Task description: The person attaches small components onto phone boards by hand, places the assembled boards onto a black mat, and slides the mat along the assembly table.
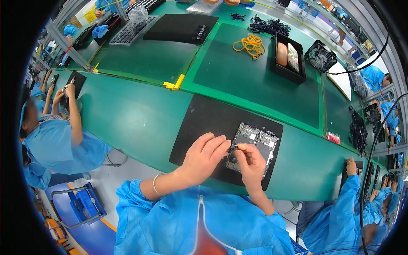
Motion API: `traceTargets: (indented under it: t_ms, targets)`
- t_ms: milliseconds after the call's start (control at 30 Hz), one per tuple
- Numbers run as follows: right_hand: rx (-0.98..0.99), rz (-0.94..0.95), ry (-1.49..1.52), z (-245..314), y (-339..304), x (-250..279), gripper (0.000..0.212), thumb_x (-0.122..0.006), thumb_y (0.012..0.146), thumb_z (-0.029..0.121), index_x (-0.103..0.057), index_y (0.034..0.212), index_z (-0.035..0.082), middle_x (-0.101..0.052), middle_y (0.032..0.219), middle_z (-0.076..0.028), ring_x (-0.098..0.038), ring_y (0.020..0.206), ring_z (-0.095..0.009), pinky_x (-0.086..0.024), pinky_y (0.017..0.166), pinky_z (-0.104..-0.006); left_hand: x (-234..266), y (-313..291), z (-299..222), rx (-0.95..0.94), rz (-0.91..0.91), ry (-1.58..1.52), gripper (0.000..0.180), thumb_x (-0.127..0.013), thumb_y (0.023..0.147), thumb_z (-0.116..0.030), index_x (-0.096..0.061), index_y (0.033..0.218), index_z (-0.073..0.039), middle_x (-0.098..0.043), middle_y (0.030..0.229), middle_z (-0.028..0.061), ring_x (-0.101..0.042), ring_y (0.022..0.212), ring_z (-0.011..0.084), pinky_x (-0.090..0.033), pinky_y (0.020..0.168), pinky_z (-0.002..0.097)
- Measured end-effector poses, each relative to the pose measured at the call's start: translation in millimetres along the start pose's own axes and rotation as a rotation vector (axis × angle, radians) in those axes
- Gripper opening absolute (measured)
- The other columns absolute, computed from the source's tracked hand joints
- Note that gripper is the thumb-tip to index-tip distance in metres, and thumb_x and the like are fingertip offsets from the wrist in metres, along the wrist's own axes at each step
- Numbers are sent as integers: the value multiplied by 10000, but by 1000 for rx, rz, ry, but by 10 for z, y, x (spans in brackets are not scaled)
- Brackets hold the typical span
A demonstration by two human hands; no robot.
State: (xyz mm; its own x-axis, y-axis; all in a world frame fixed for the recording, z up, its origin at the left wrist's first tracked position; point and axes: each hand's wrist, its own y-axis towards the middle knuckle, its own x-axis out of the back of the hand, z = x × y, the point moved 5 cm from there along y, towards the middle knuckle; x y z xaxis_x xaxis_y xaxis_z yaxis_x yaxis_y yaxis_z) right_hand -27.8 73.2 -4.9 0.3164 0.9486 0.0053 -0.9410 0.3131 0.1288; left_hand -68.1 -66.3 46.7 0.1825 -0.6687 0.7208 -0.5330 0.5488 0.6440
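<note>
Piece (233, 148), small and dark, is pinched between the fingertips of both hands over a black mat (204, 123); its exact shape is hidden by them. By the left hand (202, 154), brought in from 8 o'clock, it is gripped with bent fingers, the thumb hidden from view. By the right hand (252, 165), from 5 o'clock, it is nipped with thumb and forefinger. A bracelet (154, 185) is worn on the left wrist. Circuit boards (265, 143) are laid on the mat at 3 o'clock from the piece; pale squares are carried by them, but whether these are labels cannot be told, and any writing is too small to be read. The mat is set on a green table (123, 110). Farther out, a yellow corner piece (173, 86) is seen at 11 o'clock, and yellow bands (254, 42) are bunched at 12. At 1 o'clock, an orange-pink roll (281, 54) and a pale pad (293, 56) are kept in a black box (289, 76); beside it a black fan (321, 56) is placed. Co-workers in blue are seen at 9 (68, 140) and 4 o'clock (335, 221).
</note>
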Motion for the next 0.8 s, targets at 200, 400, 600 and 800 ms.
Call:
traceTargets:
  t_ms: [200,400,600,800]
  targets:
    - [58,-91,-5,28,-63,4,163,-653,790,-38,-591,937,-2,-605,925,-86,-615,816,-131,-524,716,-245,20,-54,-112,-69,-34,51,458,-641,652,-49,-580,1106,-49,-523,1108,82,-518,945,252,-497,740,313]
    - [74,-39,8,80,-77,2,156,-596,832,-67,-544,964,-3,-546,944,-33,-541,799,-58,-455,670,-181,20,-64,-142,-87,-43,56,471,-637,641,-38,-579,1108,-44,-517,1115,81,-520,936,248,-494,733,306]
    - [-17,-40,118,40,-64,19,166,-642,798,-52,-563,938,-13,-583,900,-76,-589,812,-122,-510,727,-236,18,-72,-139,-90,-44,43,472,-641,638,-38,-579,1106,-42,-519,1114,81,-520,936,246,-491,731,310]
    - [55,14,56,75,-71,-14,139,-584,838,-72,-514,933,2,-540,920,-53,-538,788,-70,-452,681,-187,24,-90,-144,-102,-67,22,462,-645,644,-46,-583,1102,-44,-526,1113,79,-519,935,247,-489,729,312]
